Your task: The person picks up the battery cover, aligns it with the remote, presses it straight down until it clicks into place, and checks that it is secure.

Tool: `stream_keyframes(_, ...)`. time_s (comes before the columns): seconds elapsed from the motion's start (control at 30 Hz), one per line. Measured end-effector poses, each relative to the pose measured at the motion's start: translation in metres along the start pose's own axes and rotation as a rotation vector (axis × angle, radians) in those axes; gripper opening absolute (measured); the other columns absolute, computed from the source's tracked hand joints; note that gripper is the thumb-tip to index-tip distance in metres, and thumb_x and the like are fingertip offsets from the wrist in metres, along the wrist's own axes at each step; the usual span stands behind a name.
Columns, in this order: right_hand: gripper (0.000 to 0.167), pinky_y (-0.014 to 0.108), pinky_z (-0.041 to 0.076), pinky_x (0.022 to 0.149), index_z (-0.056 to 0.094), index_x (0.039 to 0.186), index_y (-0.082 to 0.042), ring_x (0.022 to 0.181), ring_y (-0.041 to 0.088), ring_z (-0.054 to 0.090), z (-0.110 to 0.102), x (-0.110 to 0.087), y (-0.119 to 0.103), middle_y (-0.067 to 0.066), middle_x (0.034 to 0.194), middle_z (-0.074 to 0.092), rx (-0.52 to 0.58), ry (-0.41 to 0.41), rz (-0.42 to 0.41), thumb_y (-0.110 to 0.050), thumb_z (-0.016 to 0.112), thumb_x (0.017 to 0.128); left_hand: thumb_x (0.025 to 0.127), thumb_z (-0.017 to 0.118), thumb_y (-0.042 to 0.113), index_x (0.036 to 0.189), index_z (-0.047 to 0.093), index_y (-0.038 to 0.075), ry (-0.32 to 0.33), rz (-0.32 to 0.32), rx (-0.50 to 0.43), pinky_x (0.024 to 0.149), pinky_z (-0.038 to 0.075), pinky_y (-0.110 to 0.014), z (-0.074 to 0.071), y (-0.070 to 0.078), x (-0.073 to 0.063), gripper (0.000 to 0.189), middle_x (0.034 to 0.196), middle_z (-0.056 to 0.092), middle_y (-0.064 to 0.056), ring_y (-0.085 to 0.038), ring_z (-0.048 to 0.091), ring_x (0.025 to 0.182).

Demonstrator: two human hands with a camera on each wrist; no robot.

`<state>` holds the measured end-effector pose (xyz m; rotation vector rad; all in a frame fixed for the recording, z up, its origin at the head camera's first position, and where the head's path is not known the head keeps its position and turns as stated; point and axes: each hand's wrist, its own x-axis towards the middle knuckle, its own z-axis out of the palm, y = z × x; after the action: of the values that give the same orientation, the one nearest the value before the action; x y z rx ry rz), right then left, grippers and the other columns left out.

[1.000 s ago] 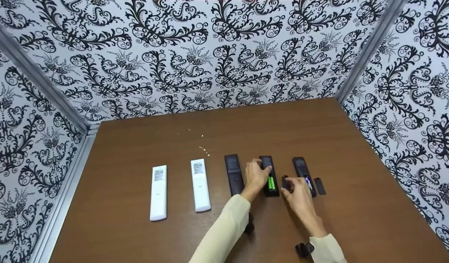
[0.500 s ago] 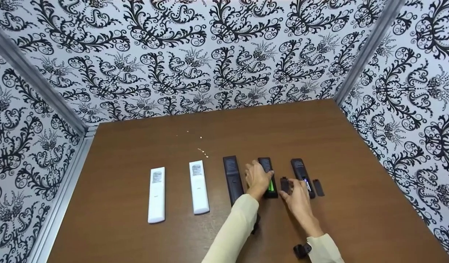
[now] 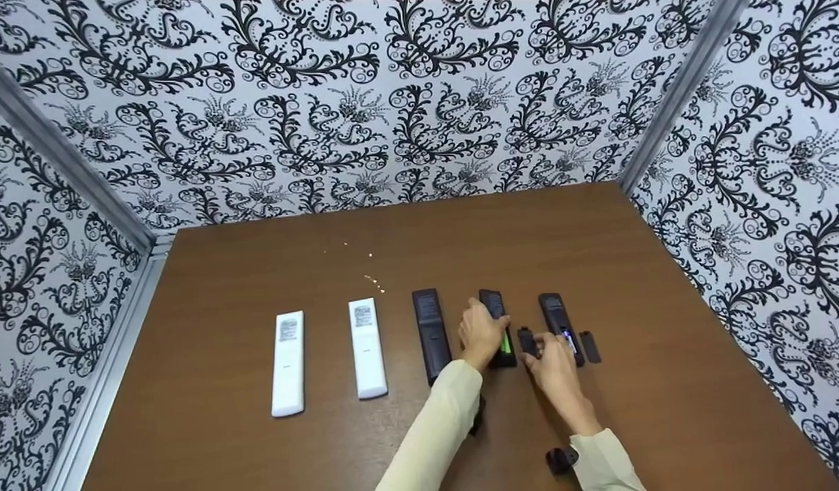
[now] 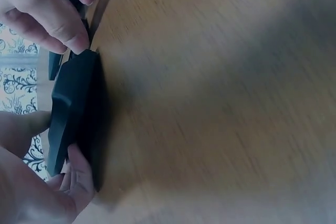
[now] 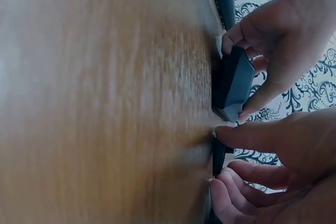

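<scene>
A black remote control lies back up with its battery bay uncovered and green batteries in it. Across it, my left hand grips its sides between thumb and fingers; the left wrist view shows the same remote from the side. Just to the right, my right hand pinches a small black battery cover at the table surface. In the right wrist view this cover is between thumb and fingers. My left hand hides part of the batteries.
Right of my hands lie another uncovered dark remote and a loose cover. A closed black remote and two white remotes lie to the left. Small pale crumbs dot the brown table. Patterned walls enclose it.
My left hand has shifted slightly along the remote, its thumb now by the right edge and covering more of the batteries. The right hand stays at the battery cover. The head view drifts slightly.
</scene>
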<state>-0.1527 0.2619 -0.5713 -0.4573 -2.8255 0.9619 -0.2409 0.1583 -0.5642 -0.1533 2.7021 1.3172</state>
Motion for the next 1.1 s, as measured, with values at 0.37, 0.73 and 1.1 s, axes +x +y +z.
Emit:
stream_keyframes(0.37, 0.043, 0.053, 0.054, 0.085, 0.058, 0.126, 0.013, 0.095, 0.037, 0.065, -0.007, 0.002, -0.001, 0.024, 0.104, 0.07, -0.002, 0.005, 0.041, -0.006, 0.067, 0.089, 0.097, 0.065, 0.021, 0.124, 0.067, 0.0, -0.086, 0.01, -0.089, 0.096, 0.055, -0.039, -0.011, -0.01, 0.007, 0.034, 0.116, 0.074, -0.014, -0.029, 0.068, 0.113)
stream_keyframes(0.73, 0.052, 0.057, 0.051, 0.096, 0.05, 0.142, 0.005, 0.117, 0.047, 0.059, -0.005, 0.008, 0.003, 0.035, 0.136, 0.055, -0.006, -0.039, 0.027, 0.0, 0.065, 0.092, 0.091, 0.074, 0.018, 0.124, 0.066, -0.004, -0.177, -0.021, -0.221, 0.092, 0.057, -0.035, -0.017, -0.018, 0.011, 0.041, 0.114, 0.074, -0.018, -0.027, 0.069, 0.109)
stream_keyframes(1.1, 0.046, 0.035, 0.057, 0.071, 0.061, 0.13, -0.003, 0.09, 0.031, 0.072, 0.004, 0.015, -0.002, 0.022, 0.106, 0.069, 0.231, 0.041, -0.01, -0.006, 0.077, 0.086, 0.089, 0.074, 0.011, 0.118, 0.067, -0.001, -0.223, -0.12, -0.428, 0.066, 0.061, -0.032, -0.02, -0.028, 0.015, 0.031, 0.113, 0.072, -0.017, -0.023, 0.072, 0.094)
